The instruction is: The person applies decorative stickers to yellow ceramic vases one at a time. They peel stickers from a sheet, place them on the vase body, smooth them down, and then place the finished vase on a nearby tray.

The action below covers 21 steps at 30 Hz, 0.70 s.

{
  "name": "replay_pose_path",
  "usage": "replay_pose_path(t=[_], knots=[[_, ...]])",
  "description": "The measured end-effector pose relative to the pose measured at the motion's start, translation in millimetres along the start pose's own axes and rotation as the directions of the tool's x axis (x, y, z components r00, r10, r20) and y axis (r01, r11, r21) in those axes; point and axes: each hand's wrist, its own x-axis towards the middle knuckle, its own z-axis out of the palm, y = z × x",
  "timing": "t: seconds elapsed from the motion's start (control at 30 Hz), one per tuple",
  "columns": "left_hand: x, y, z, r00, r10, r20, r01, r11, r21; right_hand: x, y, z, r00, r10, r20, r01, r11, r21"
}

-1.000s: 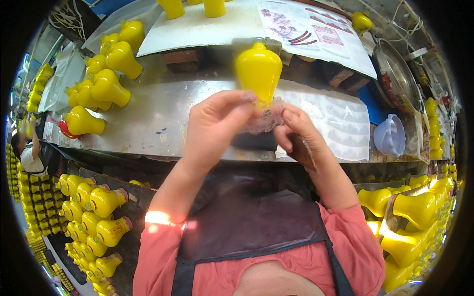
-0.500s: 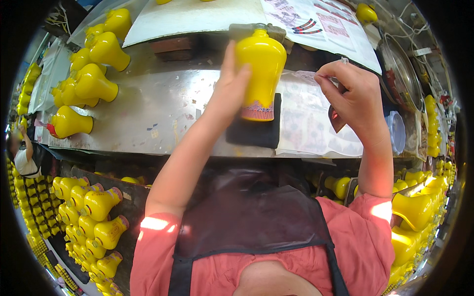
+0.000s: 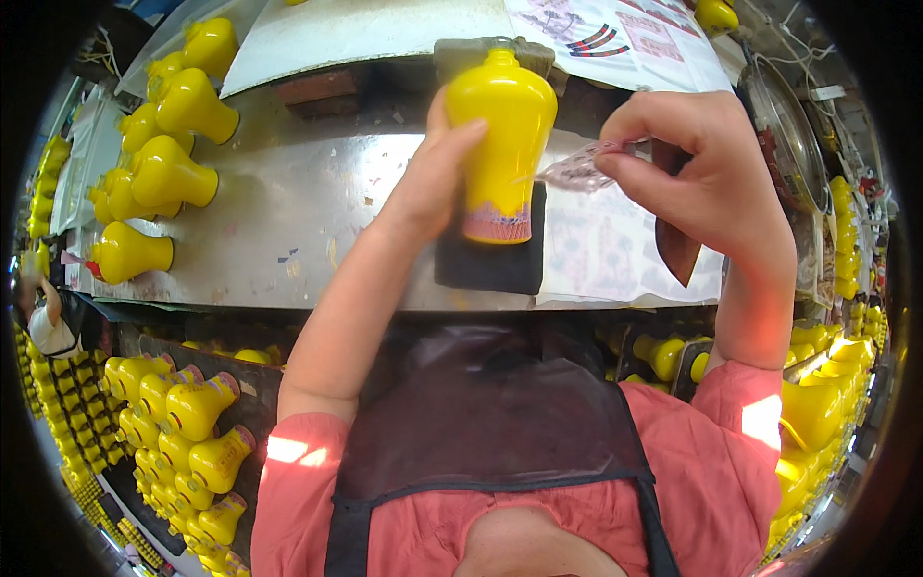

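A glossy yellow bottle (image 3: pixel 502 115) lies with its neck pointing away from me and its base over a folded black cloth (image 3: pixel 488 271). My left hand (image 3: pixel 430 178) is closed round its left side, the thumb on top. A pink-and-blue patterned band (image 3: pixel 498 225) circles the bottle near its base. To the right, my right hand (image 3: pixel 697 163) pinches a thin, see-through patterned decal (image 3: pixel 579 171), whose free end reaches close to the bottle's side. A flat brown pointed blade, perhaps a scraper (image 3: pixel 681 255), is tucked in the same hand.
Several yellow bottles (image 3: pixel 175 171) lie along the metal table's (image 3: pixel 288 212) left side. Printed decal sheets (image 3: pixel 615 38) cover the back right, and a pale sheet (image 3: pixel 630 255) lies under my right hand. Racks of decorated bottles (image 3: pixel 197 409) stand below left; another person is at far left.
My right hand has turned and come nearer the bottle, and the decal in its fingers now shows clearly. The bottle has shifted slightly in my left hand.
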Motion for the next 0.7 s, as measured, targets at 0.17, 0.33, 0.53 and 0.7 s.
replay_pose_path(t=[0.17, 0.33, 0.53, 0.7], knots=[[1.2, 1.4, 3.5, 0.999, -0.024, 0.023, 0.026, 0.995, -0.096, 43.9, 23.5, 12.7, 0.989, -0.046, 0.139, 0.052, 0.998, -0.036], [-10.3, -2.0, 5.5, 0.999, 0.052, 0.002, -0.051, 0.997, -0.065, 76.0, 44.3, 32.7, 0.991, 0.037, 0.128, -0.014, 0.984, -0.176], [-17.5, -18.2, 10.0, 0.963, 0.226, -0.148, -0.133, 0.872, 0.472, 89.4, 38.5, 28.7, 0.981, 0.099, 0.168, -0.051, 0.962, -0.27], [-23.1, -24.3, 14.1, 0.949, 0.258, -0.179, -0.111, 0.809, 0.578, 99.1, 54.7, 29.0, 0.996, 0.07, 0.059, -0.061, 0.988, -0.142]])
